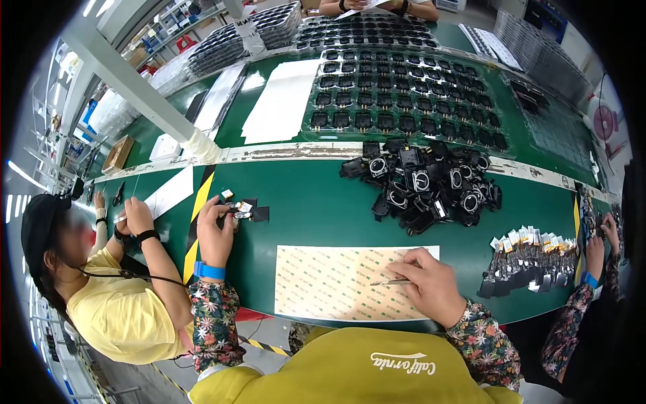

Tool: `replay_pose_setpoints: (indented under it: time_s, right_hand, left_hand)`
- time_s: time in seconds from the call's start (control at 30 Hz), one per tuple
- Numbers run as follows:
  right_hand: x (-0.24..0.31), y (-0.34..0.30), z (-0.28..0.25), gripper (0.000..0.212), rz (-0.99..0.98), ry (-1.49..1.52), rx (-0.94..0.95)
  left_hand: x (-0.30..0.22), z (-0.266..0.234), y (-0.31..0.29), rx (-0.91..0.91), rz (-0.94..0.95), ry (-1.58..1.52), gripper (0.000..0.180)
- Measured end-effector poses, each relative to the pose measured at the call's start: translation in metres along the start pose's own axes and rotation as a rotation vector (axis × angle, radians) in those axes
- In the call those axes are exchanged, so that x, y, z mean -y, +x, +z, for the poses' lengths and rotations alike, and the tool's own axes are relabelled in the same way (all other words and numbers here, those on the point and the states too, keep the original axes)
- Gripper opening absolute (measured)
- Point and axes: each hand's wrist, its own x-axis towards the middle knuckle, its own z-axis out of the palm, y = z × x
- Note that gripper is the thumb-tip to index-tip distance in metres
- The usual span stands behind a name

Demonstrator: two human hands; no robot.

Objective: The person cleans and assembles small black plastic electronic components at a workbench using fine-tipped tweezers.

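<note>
- Tweezers sit over the patterned tan sheet, gripped in the right hand, which hides their rear end; whether the tips touch, I can't tell.
- Left hand bends its fingers at a small part, partly covering it; pinched or merely touched, I can't tell.
- Beyond, heaped black parts hide one another.

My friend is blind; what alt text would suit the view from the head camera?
A person's right hand holds tweezers over a printed cream sheet on a green workbench; the left hand is at small electronic parts. Beyond the sheet lies a heap of black plastic parts; a co-worker in yellow is at left.
</note>
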Motion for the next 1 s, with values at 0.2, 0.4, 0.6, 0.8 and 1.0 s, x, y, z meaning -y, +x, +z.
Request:
replay_pose_setpoints:
  time_s: [0.2, 0.4, 0.6, 0.8, 1.0]
  right_hand:
    - [0.000, -0.001, 0.000, 0.034, -0.051, -0.102, 0.013]
    - [0.000, -0.004, 0.006, 0.035, -0.107, -0.225, -0.001]
    - [0.000, -0.006, 0.006, 0.036, -0.108, -0.208, 0.007]
    - [0.001, 0.000, 0.005, 0.036, -0.074, -0.194, -0.009]
    - [-0.006, -0.001, 0.009, 0.035, -0.046, -0.188, -0.060]
  left_hand:
    - [0.040, 0.016, 0.009, -0.010, -0.222, -0.159, 0.015]
    - [-0.001, 0.017, 0.030, -0.085, -0.202, 0.031, 0.021]
    - [-0.119, -0.026, 0.063, 0.038, 0.037, -0.728, 0.020]
    - [-0.209, -0.127, 0.093, 0.681, 1.003, -1.796, 0.024]
    - [-0.220, -0.134, 0.093, 0.652, 0.994, -1.984, 0.028]
